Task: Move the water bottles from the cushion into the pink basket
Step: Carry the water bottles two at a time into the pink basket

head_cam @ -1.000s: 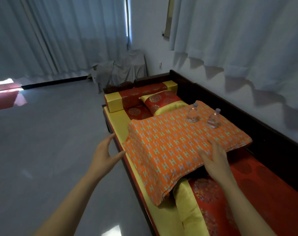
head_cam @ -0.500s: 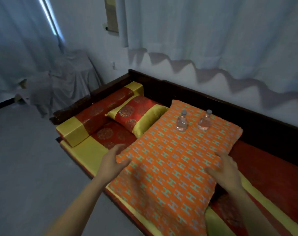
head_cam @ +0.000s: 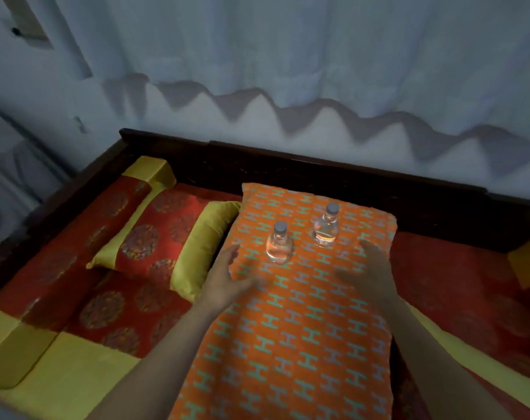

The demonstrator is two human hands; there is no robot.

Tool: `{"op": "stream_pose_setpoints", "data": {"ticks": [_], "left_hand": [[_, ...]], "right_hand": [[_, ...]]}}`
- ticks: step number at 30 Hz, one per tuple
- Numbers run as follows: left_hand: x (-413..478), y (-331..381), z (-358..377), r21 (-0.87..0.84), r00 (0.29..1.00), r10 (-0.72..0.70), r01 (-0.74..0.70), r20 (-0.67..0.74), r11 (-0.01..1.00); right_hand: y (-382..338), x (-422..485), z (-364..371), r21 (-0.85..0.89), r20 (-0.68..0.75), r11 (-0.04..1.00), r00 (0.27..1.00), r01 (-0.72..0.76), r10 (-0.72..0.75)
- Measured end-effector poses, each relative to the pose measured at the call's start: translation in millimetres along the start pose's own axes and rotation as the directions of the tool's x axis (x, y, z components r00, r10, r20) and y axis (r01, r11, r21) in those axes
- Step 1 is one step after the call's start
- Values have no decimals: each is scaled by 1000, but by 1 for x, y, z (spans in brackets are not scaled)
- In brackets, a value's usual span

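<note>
Ready to pick up, nothing held

Over the big soft orange cushion [head_cam: 288, 344] with blue H shapes, the left hand [head_cam: 227, 277] and right hand [head_cam: 367, 269] each have an open grip, holding nothing. Just past them on the cushion stand two small clear plastic water bottles, the nearer bottle [head_cam: 278, 247] and farther bottle [head_cam: 326, 228], capped, with water inside. I think a bump on the soft cushion could tip them. The pink basket is not in sight.

Dark wooden bed frame [head_cam: 318, 168] along the far side, red bedding [head_cam: 112, 313] with round gold patterns and yellow borders, red-and-yellow pillow [head_cam: 154, 253] at left, matching bolster [head_cam: 106, 213] beyond it, pale curtain [head_cam: 288, 40] over the white wall [head_cam: 197, 122], its scalloped shadow [head_cam: 288, 113] beneath
</note>
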State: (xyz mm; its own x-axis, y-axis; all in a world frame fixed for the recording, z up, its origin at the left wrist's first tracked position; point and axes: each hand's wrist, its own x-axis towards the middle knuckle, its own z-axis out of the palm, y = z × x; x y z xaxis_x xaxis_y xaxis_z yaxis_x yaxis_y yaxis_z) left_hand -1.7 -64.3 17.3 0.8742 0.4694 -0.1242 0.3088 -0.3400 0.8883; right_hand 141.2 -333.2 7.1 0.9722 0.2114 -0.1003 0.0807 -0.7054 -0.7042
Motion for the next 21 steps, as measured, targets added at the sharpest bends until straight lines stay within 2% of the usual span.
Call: {"op": "stream_pose_setpoints", "data": {"ticks": [4, 7, 15, 21], "left_hand": [[63, -8, 26, -8, 998, -30, 30, 59, 1000], [93, -14, 44, 26, 994, 4, -7, 107, 1000], [147, -31, 82, -40, 953, -21, 35, 301, 999], [155, -43, 94, -34, 940, 5, 7, 340, 999]], "right_hand": [[5, 62, 28, -17, 13, 998, 998, -65, 65], [6, 89, 44, -22, 36, 999, 999, -36, 37], [0, 132, 65, 174, -36, 982, 997, 76, -71], [2, 138, 74, 278, -64, 960, 998, 37, -20]]}}
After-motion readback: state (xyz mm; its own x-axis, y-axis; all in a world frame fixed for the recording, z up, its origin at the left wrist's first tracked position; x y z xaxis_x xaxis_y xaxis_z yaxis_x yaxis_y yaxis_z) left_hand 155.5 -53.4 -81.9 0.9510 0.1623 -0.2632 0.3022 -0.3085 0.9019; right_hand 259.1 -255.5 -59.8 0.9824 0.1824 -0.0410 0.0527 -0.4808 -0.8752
